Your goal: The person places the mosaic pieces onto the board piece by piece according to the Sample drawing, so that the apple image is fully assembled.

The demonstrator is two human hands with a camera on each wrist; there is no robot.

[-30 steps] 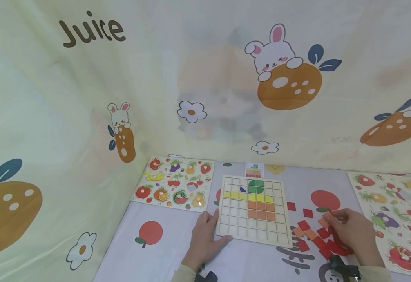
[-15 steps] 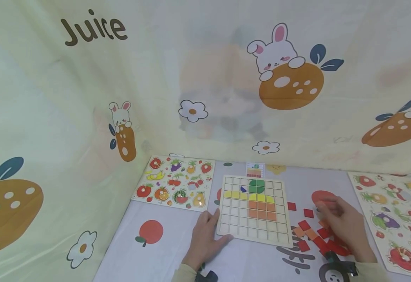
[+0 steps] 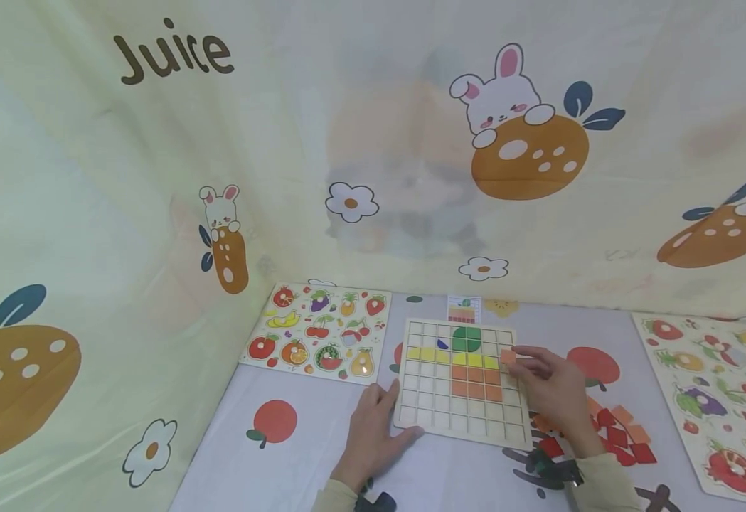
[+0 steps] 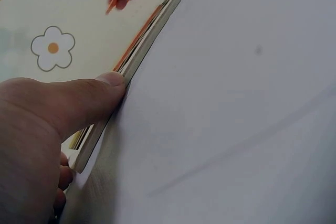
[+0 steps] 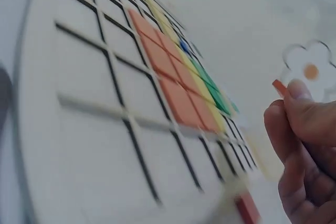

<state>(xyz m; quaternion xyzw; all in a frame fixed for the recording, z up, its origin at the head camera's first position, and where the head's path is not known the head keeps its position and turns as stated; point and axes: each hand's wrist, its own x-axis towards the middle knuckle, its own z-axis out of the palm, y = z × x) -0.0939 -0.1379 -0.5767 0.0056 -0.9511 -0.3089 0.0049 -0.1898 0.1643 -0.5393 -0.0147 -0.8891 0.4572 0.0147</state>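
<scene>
A square wooden grid board (image 3: 425, 387) lies on the table in the head view, with orange, yellow, green and blue pieces set in some of its cells. My left hand (image 3: 369, 434) holds the board's near left corner, its thumb (image 4: 100, 95) along the front edge and its fingers at the left side. Between thumb and fingertips, my right hand (image 3: 555, 391) pinches an orange square tile (image 3: 508, 356) above the board's right edge. That tile shows as a thin orange edge in the right wrist view, apart from the board.
Loose red and orange tiles (image 3: 617, 437) lie right of the board, partly behind the right forearm. A small pattern card (image 3: 463, 310) sits behind the board. Fruit puzzle boards stand at the left (image 3: 318, 331) and right (image 3: 725, 398). A printed curtain rises behind.
My right hand has moved left from the loose tiles to the board's right edge, carrying the orange tile. My left hand stays at the board's corner.
</scene>
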